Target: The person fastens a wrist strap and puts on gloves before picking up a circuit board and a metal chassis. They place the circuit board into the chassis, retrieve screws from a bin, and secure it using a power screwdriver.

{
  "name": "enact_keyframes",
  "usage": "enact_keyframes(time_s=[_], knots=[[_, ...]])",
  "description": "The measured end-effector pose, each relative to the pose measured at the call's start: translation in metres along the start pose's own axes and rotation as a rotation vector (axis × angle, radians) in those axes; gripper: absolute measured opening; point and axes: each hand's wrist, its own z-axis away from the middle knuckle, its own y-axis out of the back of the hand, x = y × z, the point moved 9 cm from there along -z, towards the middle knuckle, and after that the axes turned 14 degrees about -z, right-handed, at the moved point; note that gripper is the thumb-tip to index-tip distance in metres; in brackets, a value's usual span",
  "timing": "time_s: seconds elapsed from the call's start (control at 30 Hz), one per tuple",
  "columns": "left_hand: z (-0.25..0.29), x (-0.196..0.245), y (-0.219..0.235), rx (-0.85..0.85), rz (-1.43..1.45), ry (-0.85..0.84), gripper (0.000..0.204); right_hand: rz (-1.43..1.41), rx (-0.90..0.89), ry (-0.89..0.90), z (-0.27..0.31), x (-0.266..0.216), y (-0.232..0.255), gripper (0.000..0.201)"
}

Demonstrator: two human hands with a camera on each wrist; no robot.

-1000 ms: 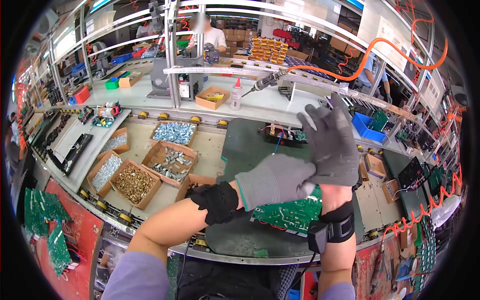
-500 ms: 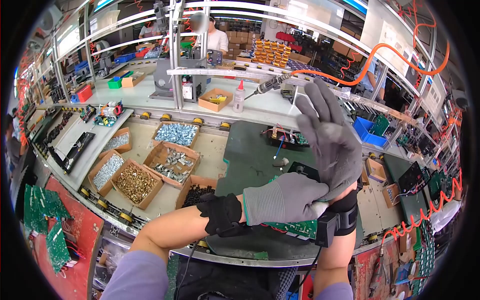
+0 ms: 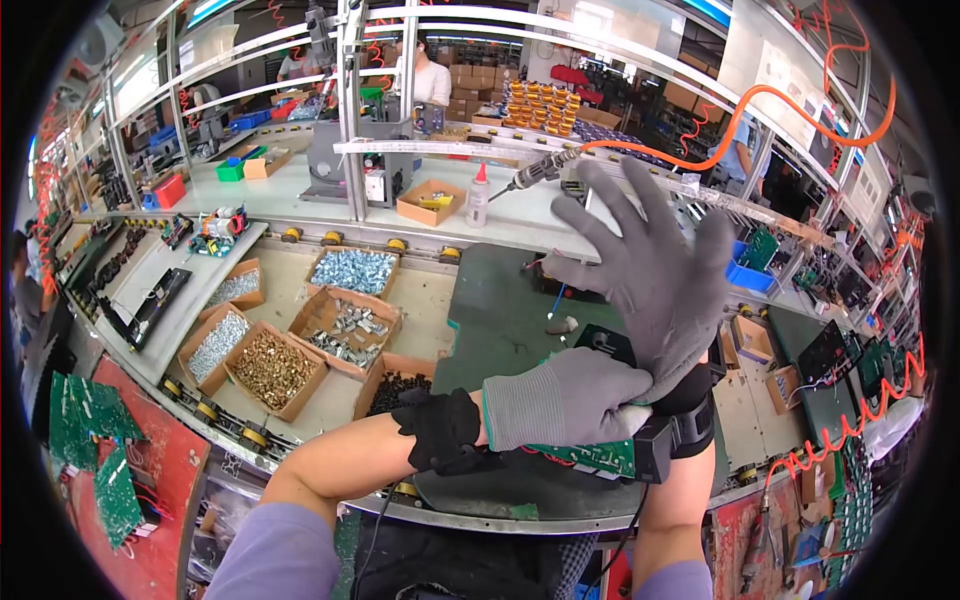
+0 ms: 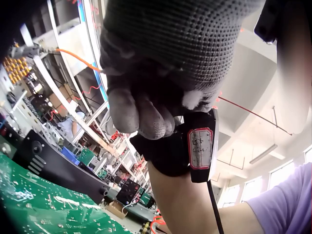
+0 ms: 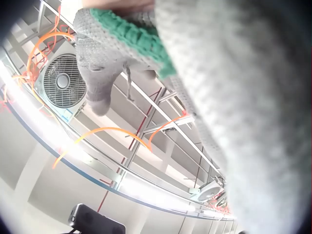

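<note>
Where the work line runs in front of me, a dark green mat (image 3: 490,300) lies beneath my forearms. On its near part, partly hidden by my hands and wrists, sits a green circuit board (image 3: 600,458). Above the mat's right side I hold up my gloved right hand (image 3: 650,275), its fingers spread and gripping nothing. My gloved left hand (image 3: 565,400) reaches across from the left, fingers curled. Left of the mat, a cardboard box (image 3: 308,397) holds brass-coloured parts. On the far side, a power screwdriver (image 3: 540,172) on an orange hose points down beside a white bottle (image 3: 478,207) with a red cap. A black camera (image 3: 653,452) is strapped at my right wrist; just beyond it, my left fingers pinch the glove cuff (image 3: 677,371).
</note>
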Motion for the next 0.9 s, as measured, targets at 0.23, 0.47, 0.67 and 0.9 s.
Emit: enact_keyframes(time_s=[0.23, 0.47, 0.67, 0.9], knots=[[0.001, -0.03, 0.024, 0.28, 0.089, 0.248, 0.025, 1.45, 0.315, 0.503, -0.012, -0.047, 0.043, 0.032], [0.008, -0.015, 0.073, 0.609, -0.44, 0.263, 0.053, 2.437, 0.381, 0.467, -0.014, -0.04, 0.038, 0.039], [-0.013, -0.025, 0.048, 0.273, -0.65, 0.184, 0.028, 2.591, 0.337, 0.284, -0.014, -0.028, 0.046, 0.04], [-0.007, -0.021, 0.06, 0.489, -0.28, 0.155, 0.016, 2.59, 0.059, 0.522, -0.023, -0.016, 0.057, 0.045]])
